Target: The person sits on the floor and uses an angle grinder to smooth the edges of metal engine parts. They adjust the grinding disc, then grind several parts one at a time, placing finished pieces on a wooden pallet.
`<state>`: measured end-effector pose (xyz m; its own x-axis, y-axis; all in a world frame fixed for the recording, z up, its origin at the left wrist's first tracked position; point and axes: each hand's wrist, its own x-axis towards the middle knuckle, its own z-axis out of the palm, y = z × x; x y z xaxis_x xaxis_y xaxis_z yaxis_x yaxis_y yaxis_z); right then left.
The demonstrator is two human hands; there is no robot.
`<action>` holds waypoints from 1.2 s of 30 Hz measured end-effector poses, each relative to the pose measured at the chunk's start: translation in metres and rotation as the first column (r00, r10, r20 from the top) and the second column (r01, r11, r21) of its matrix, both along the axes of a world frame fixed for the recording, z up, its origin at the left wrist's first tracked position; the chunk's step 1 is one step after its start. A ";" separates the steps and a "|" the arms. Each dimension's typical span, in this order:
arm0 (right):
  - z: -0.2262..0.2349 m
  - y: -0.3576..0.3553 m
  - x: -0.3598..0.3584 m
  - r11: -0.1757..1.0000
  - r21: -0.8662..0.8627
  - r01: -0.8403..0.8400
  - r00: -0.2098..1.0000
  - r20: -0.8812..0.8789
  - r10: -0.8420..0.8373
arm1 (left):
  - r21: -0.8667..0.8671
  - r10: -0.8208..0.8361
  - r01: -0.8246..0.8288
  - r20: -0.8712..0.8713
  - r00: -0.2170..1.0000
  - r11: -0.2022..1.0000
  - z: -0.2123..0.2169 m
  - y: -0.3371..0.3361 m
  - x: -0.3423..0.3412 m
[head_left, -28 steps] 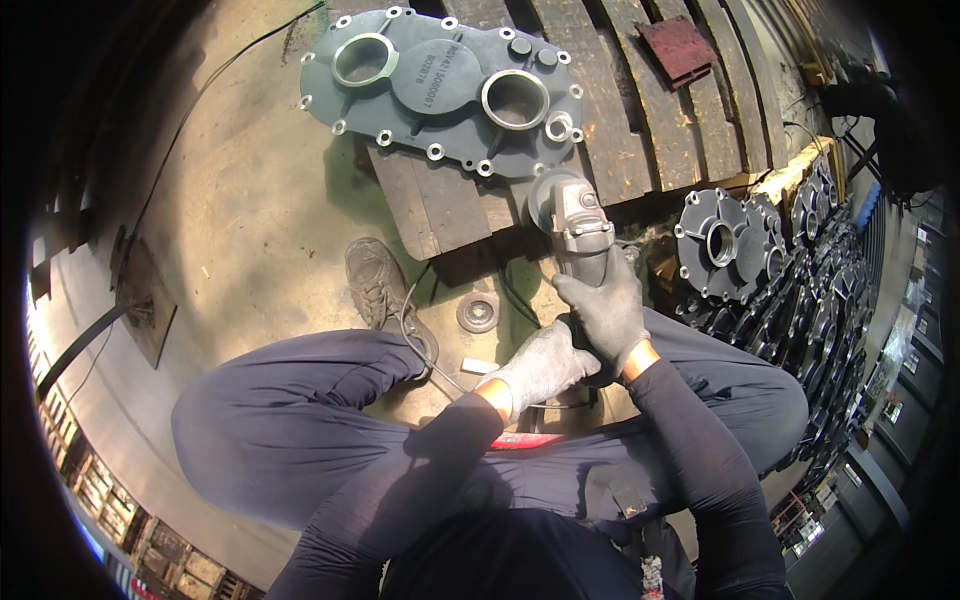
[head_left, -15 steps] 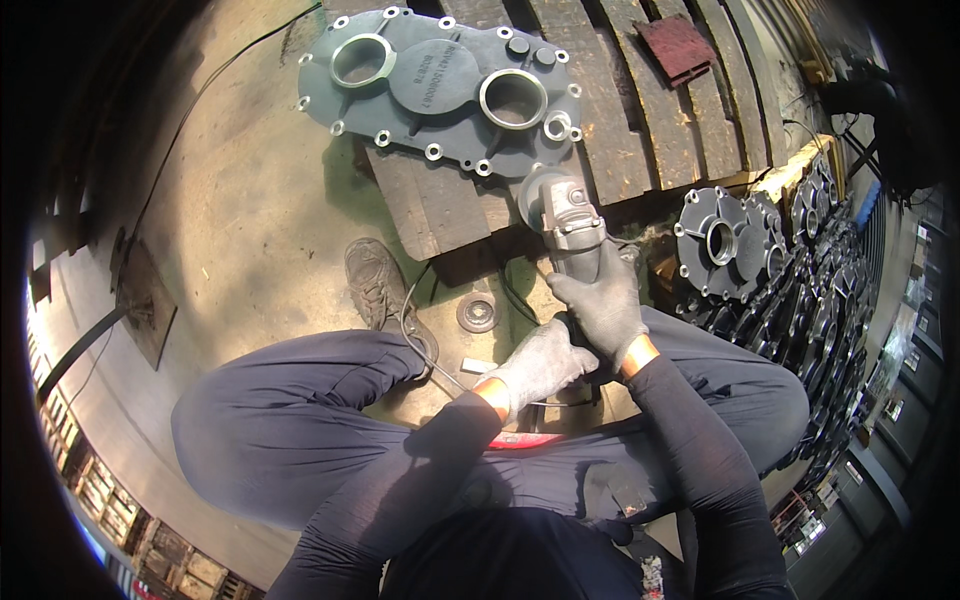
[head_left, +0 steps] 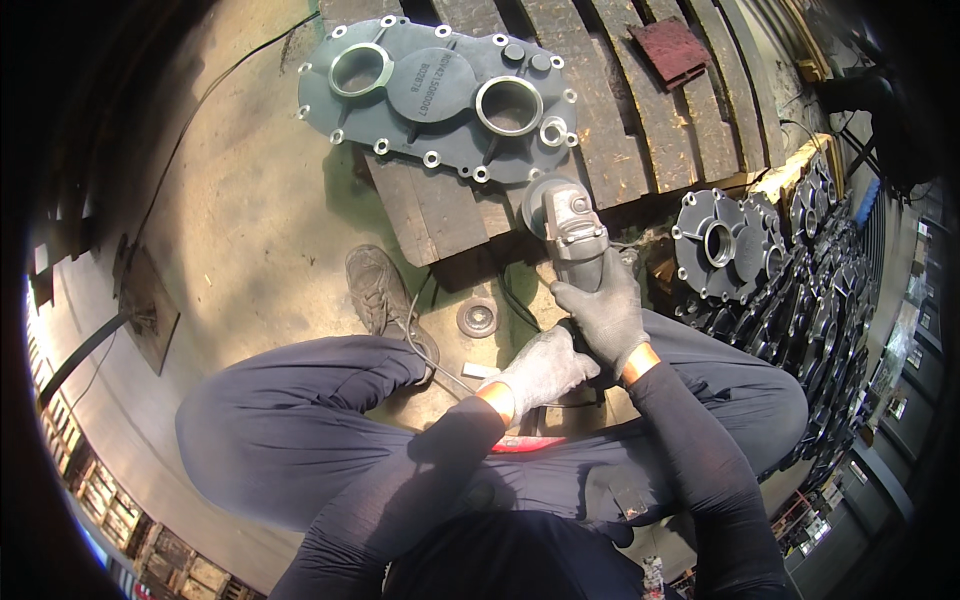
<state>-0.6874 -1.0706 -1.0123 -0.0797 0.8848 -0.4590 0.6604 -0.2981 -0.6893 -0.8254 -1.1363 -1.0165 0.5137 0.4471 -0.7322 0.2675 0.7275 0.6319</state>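
Note:
Both my hands wear grey gloves and grip an angle grinder (head_left: 577,232). My right hand (head_left: 609,322) is wrapped round its body, while my left hand (head_left: 548,370) closes on the rear of the handle. The grinder's disc (head_left: 537,205) sits at the lower right edge of a dark grey metal cover casting (head_left: 430,88); whether the two touch I cannot tell. This casting lies flat, with two large round bores and bolt holes along its rim. Beneath it is a wooden pallet (head_left: 612,135).
A dark red abrasive pad (head_left: 668,52) lies on the pallet's far right. Many similar castings (head_left: 722,245) stand in rows at the right. On the floor are a round disc (head_left: 479,317), a cable (head_left: 412,315) and my shoe (head_left: 375,285). A dark metal plate (head_left: 150,310) is at far left.
The grinder has shifted slightly down, toward me, along with my right hand. The casting appears slightly lower and to the left in view. Both hands keep their grip.

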 end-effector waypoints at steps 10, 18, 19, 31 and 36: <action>0.011 0.018 0.003 0.992 0.094 -0.080 0.979 0.195 0.061 | 0.067 0.019 -0.014 -0.073 0.997 0.998 0.012 0.006 0.001; 0.015 0.026 -0.008 0.992 0.043 -0.118 0.963 0.250 0.104 | 0.143 0.018 -0.002 -0.116 0.993 0.990 0.009 0.003 -0.004; 0.015 0.027 -0.009 0.993 0.033 -0.115 0.964 0.246 0.104 | 0.157 0.020 0.000 -0.121 0.992 0.988 0.008 0.003 -0.004; 0.018 0.036 -0.024 0.995 0.017 -0.096 0.953 0.290 0.087 | 0.175 0.081 -0.070 -0.055 0.995 0.982 0.004 0.004 -0.012; 0.017 0.038 -0.026 0.997 -0.015 -0.080 0.962 0.259 0.081 | 0.099 0.044 -0.040 -0.039 0.998 0.994 0.012 0.011 -0.020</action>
